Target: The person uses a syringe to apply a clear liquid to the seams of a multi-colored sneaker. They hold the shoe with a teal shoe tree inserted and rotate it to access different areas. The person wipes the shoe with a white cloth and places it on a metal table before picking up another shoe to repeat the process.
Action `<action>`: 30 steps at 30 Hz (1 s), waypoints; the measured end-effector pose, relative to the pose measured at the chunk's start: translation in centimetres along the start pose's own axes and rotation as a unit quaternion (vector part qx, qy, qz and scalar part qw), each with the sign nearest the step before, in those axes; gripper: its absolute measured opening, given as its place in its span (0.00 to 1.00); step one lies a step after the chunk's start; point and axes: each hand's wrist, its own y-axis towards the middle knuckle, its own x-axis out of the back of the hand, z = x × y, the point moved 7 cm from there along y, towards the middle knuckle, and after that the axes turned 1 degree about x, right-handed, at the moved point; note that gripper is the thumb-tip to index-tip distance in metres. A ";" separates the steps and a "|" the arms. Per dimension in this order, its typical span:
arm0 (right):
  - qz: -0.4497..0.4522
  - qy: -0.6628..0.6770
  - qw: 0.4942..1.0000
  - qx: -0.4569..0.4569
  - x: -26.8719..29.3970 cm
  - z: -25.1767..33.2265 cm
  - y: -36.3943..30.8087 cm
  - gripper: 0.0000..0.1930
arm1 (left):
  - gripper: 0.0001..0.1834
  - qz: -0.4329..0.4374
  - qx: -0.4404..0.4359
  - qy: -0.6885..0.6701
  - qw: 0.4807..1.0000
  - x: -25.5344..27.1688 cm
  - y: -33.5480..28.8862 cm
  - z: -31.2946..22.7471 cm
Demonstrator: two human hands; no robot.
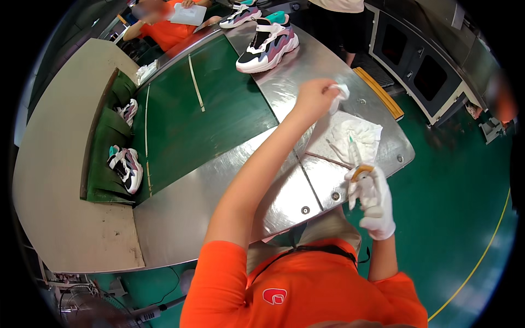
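My left hand [317,99], bare, is closed in a pinch on a crumpled white cloth [341,97] above the metal tabletop. My right hand [375,201] wears a white glove and is nearer my body, at the table's right edge. Its fingers curl around a slim, clear, syringe-like tube [354,152] with a green tip pointing away from me. A yellow-brown band [361,173] shows at those fingers; what it belongs to is unclear. Beyond the tube lies a rumpled white wipe [365,134] on a pale board [322,143].
A sneaker [268,48] stands at the table's far side, with another sneaker [240,15] behind. A green conveyor belt [213,104] runs at left; further sneakers [128,170] emerge beside its flap curtain [104,142]. A person in orange [156,33] sits at the far left; another person [339,27] stands beyond.
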 end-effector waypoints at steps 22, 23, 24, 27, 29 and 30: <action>-0.013 -0.431 0.892 0.137 0.2 -2.8 -0.6 0.58 | 0.57 -0.147 0.345 -0.209 0.903 16.9 7.0 21.5; -0.021 -0.430 0.892 0.137 0.5 -3.0 -0.6 0.58 | 0.52 -0.167 0.350 -0.170 0.906 17.3 8.1 21.3; -0.018 -0.427 0.894 0.135 0.2 -2.9 -0.3 0.58 | 0.48 -0.161 0.354 -0.164 0.907 17.9 9.0 22.3; -0.004 -0.465 0.872 0.155 -1.3 -1.0 0.8 0.58 | 0.39 -0.158 0.329 -0.155 0.918 18.8 9.6 22.5; -0.032 -0.435 0.893 0.112 -0.5 -1.4 -0.2 0.57 | 0.32 -0.096 0.345 -0.168 0.918 17.0 9.3 22.2; -0.036 -0.423 0.901 0.090 0.0 -1.6 -0.4 0.56 | 0.31 -0.084 0.339 -0.192 0.917 16.7 8.7 22.2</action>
